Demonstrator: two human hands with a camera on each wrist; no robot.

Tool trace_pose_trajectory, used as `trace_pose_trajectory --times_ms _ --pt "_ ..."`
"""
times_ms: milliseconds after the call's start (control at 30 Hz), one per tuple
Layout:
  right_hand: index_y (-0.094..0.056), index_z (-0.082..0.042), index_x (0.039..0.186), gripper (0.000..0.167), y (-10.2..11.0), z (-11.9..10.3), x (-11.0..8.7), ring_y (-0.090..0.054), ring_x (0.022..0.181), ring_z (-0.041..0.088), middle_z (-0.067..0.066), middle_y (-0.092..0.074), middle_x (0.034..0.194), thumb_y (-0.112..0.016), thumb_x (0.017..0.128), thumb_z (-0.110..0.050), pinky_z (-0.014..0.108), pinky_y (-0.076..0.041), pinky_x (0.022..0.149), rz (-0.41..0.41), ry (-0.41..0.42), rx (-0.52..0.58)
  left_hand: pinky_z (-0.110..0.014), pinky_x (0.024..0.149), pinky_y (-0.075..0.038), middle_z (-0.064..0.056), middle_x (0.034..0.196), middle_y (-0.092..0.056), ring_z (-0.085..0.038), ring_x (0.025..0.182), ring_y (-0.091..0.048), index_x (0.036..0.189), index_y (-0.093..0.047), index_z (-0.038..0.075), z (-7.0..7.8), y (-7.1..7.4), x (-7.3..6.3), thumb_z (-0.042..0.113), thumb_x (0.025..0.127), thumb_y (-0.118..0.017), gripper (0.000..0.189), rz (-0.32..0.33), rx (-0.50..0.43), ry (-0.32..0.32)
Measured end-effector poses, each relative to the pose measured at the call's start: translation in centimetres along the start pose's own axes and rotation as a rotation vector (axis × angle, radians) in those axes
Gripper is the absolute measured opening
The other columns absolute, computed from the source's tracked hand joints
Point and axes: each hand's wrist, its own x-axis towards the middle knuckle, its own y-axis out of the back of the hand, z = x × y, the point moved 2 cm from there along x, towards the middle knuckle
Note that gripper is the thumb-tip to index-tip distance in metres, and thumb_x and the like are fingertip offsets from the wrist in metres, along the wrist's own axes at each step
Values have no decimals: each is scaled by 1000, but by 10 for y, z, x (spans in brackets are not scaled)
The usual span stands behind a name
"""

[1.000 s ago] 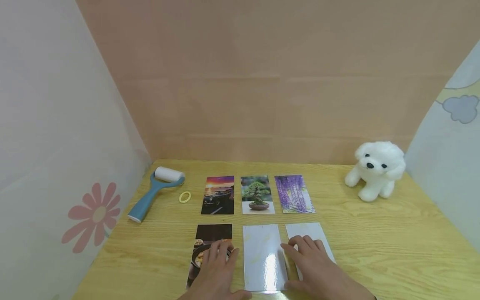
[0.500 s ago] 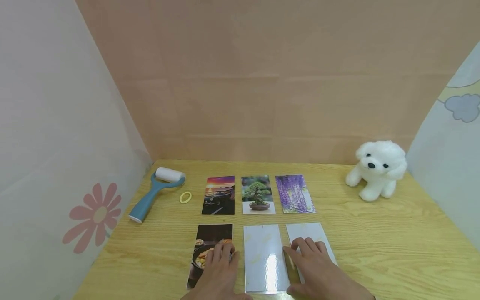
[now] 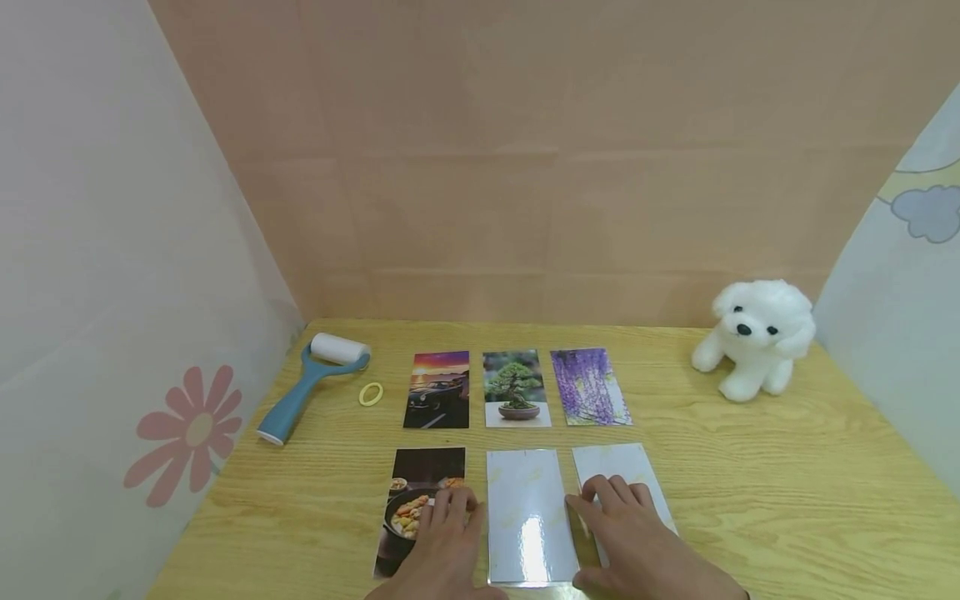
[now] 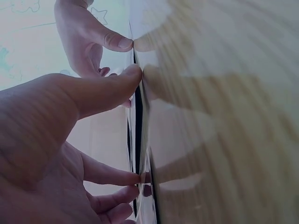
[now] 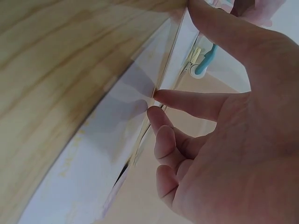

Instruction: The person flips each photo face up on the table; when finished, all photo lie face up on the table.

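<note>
– Hands?
– 2, bare. Left hand [image 3: 444, 540]: left of the middle white card [image 3: 527, 508], thumb extended, fingertips down.
– Right hand [image 3: 633, 537]?
– Right of same card, index finger extended, other fingers curled, thumb apart.

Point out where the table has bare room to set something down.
Widest: the table right of the right hand and outer white card, in front of the plush dog. Smaller: front left, in front of the roller, left of the food card. Crowded: front center, where the left hand, middle white card and right hand leave only narrow gaps.

Tbl [image 3: 757, 483] w/ cards [image 3: 523, 490], roller [image 3: 303, 392], plush [image 3: 757, 342]
</note>
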Motion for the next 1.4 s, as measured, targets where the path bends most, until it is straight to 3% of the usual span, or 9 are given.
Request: trace_pose_trajectory --times_ms 133,333,533,700,933,1033,1200,1400 --pt "-64 -8 130 75 0 0 -1 -47 108 27 1 -50 119 -82 76 -56 47 -34 84 -15 3 17 -52 85 -39 -6 122 -41 -29 111 -38 126 -60 3 2 1 1 77 77 -67 89 -37 -81 35" --pt "-63 -9 131 74 0 0 -1 -46 107 24 -1 -49 121 -80 78 -57 47 -35 86 -19 28 12 -62 92 -39 -13 130 -42 -36 119 -38 139 -52 0 8 4 7 78 78 -66 100 -115 -128 121" --pt "-60 -11 134 70 0 1 -2 -47 116 26 0 -50 127 -80 80 -52 51 -38 90 10 76 9 -62 96 -40 -16 135 -41 -37 125 -38 144 -45 0 17 11 9 75 78 -68 103 -118 -170 164" --pt "-61 -11 135 62 1 0 -1 -48 119 27 -1 -51 129 -71 90 -52 55 -39 92 12 41 102 -60 97 -41 -18 138 -39 -37 125 -39 145 -40 1 21 15 12 73 82 -66 99 -60 -201 119" --pt "-66 -10 127 40 2 -7 1 -52 117 24 -4 -57 127 -47 108 -40 48 -38 87 138 -20 324 -57 102 -39 -15 143 -39 -33 130 -38 149 -34 2 32 18 22 69 86 -65 96 -1 -296 33" --pt "-66 -10 128 39 4 -12 2 -52 121 27 -3 -59 129 -43 110 -35 56 -36 91 126 -80 474 -57 100 -40 -16 143 -40 -33 130 -38 148 -34 0 36 16 27 65 90 -63 93 23 -325 -17" --pt "-62 -6 133 45 6 -16 2 -48 130 41 9 -59 136 -38 111 -36 78 -21 99 74 -196 690 -52 95 -41 -15 143 -41 -31 129 -39 147 -36 -2 40 10 31 61 94 -61 86 19 -341 -64" --pt "-58 3 136 50 7 -17 3 -55 126 40 15 -62 134 -33 112 -33 63 -38 102 53 -169 736 -52 98 -39 -15 148 -41 -31 132 -39 149 -39 -3 39 4 34 59 99 -54 81 -59 -341 -51"
